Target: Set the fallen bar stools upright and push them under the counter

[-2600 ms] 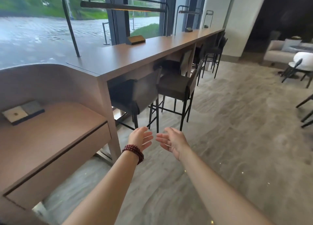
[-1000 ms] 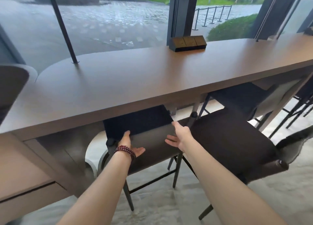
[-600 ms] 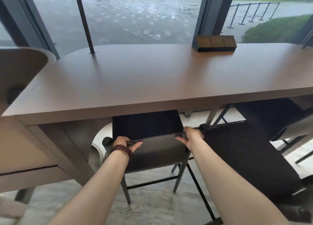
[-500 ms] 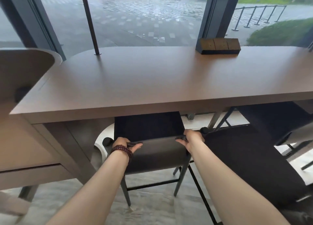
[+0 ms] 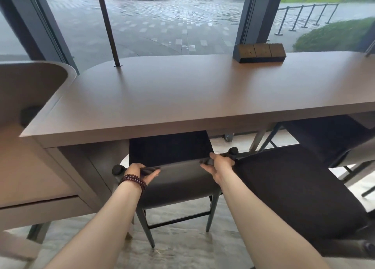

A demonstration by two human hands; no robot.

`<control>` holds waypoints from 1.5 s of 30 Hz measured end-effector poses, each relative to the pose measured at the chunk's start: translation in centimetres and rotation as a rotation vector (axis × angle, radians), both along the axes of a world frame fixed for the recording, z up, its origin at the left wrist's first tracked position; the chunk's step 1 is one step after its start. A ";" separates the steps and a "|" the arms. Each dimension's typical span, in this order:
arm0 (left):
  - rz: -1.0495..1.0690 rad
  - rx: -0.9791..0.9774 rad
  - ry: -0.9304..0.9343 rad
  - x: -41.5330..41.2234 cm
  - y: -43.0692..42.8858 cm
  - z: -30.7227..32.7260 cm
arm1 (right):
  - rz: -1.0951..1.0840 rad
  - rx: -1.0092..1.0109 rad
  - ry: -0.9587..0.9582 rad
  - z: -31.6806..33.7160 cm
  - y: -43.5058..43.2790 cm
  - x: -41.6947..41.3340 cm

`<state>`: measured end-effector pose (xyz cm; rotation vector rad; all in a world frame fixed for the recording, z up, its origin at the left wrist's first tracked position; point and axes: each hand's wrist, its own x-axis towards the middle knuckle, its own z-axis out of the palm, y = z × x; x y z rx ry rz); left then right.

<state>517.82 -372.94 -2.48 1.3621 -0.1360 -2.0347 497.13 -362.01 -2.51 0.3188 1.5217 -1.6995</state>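
Two hands held one bar stool [image 5: 176,179] by the top edge of its backrest. The left hand [image 5: 140,172], with a dark red bead bracelet [image 5: 133,181] at its wrist, had its fingers curled over the left part of that edge and its thumb laid along the near face. The right hand [image 5: 218,165] clasped the right part in the same way, fingers hooked over the rim.

The stool stood upright on its legs on the grey floor [image 5: 178,250]. Its dark seat reached in beneath the brown counter [image 5: 182,98], while the backrest was on the near side of the counter's edge (only just).

Just beside it on the right was a second stool [image 5: 294,191], nearer the camera, with its wide dark seat facing up and out from under the counter. Whether this seat touched the right hand could not be told. A third stool [image 5: 328,139] sat farther right, partly beneath the counter.

On the countertop a wood-topped block [image 5: 260,52] stood near the window, and a thin dark pole [image 5: 107,25] rose from the surface to its left. A lower desk [image 5: 30,177] adjoined the counter's left end.
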 end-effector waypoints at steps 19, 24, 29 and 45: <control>-0.940 -0.341 -0.136 -9.8 13.5 3.8 | 0.069 -0.035 0.304 3.8 11.5 -1.1; -0.926 -0.406 0.006 -16.7 23.5 6.3 | 0.088 -0.052 0.463 6.2 19.8 -5.2; -0.854 -0.457 0.067 -22.4 31.5 7.7 | 0.092 -0.039 0.537 7.9 28.2 -10.4; -1.469 -1.259 -0.638 -35.9 43.4 5.2 | -0.106 0.273 0.236 4.2 42.1 -23.7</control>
